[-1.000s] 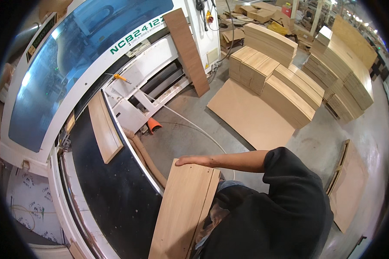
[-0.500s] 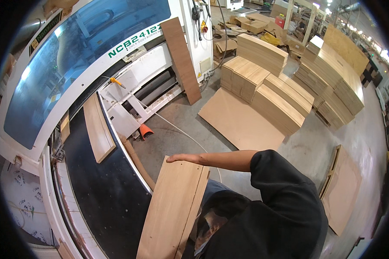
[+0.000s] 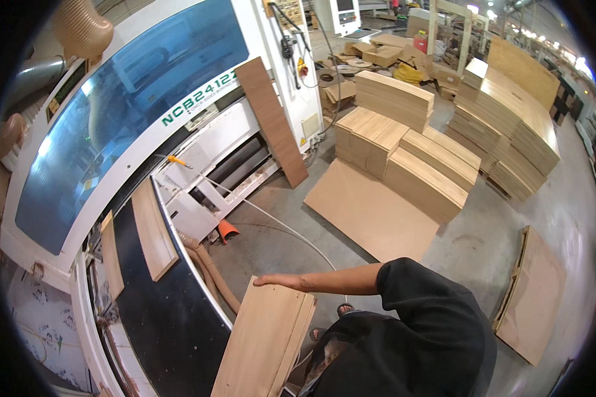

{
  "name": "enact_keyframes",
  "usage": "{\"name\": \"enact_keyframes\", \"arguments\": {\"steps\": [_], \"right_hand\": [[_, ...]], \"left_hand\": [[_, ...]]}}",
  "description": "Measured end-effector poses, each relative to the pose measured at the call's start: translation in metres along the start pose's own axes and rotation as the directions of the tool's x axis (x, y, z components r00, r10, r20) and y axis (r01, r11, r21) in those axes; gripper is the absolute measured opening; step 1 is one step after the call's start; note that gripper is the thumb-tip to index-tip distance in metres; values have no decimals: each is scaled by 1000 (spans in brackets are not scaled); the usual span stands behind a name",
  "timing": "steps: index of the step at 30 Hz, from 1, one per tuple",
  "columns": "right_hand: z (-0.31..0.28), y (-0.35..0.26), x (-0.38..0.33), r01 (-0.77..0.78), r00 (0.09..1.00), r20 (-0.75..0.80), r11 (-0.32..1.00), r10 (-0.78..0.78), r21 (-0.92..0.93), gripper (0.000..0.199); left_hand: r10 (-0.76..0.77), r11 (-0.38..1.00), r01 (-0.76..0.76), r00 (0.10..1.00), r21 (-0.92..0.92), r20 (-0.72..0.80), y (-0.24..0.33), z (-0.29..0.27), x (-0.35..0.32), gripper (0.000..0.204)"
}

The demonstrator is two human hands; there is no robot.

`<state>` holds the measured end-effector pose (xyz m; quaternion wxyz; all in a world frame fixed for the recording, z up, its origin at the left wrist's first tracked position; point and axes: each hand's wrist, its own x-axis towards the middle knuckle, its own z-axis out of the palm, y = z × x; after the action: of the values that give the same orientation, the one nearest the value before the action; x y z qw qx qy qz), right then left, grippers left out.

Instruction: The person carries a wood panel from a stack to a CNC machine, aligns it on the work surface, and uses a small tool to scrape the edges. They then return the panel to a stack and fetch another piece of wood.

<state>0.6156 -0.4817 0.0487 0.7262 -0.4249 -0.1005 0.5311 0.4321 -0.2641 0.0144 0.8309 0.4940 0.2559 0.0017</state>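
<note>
Black and speckled, the bench (image 3: 179, 324) curves through the lower left of the head view, one pale plank (image 3: 153, 231) lying across it and a narrower strip (image 3: 112, 258) by its left side. At lower centre, a stack of pale boards (image 3: 261, 337) overlaps the bench's right edge; whether they touch is unclear. The right hand (image 3: 278, 281) is clasped around the stack's far end, fingers partly hidden; the left is out of sight, its state impossible to tell. A white machine (image 3: 255, 129) with a blue window fills the upper left; board piles (image 3: 404, 159) stand upper right over grey floor (image 3: 278, 231).
</note>
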Motion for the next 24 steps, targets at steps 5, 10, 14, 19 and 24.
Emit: {"name": "enact_keyframes", "arguments": {"steps": [5, 10, 14, 19, 24], "right_hand": [[-9, 13, -47, 48, 983, -179, 999, -45, 17, 58], [-40, 39, -51, 19, 993, -116, 992, -5, 127, 54], [-33, 33, -69, -47, 979, -194, 992, 70, 121, 64], [-43, 34, -75, -7, 976, -215, 987, 41, 158, 64], [-50, 51, -90, -59, 951, -281, 967, 130, 248, 83]], "left_hand": [[-28, 1000, 28, 999, 13, -20, 0, 0, 2, 74], [-36, 999, 36, 999, 30, -10, 5, -4, 1, 75], [-47, 999, 46, 999, 25, 13, 5, -10, 4, 75], [-48, 999, 47, 996, 19, 72, 10, -23, 5, 76], [-65, 998, 66, 992, 0, 109, 8, -39, 5, 76]]}}
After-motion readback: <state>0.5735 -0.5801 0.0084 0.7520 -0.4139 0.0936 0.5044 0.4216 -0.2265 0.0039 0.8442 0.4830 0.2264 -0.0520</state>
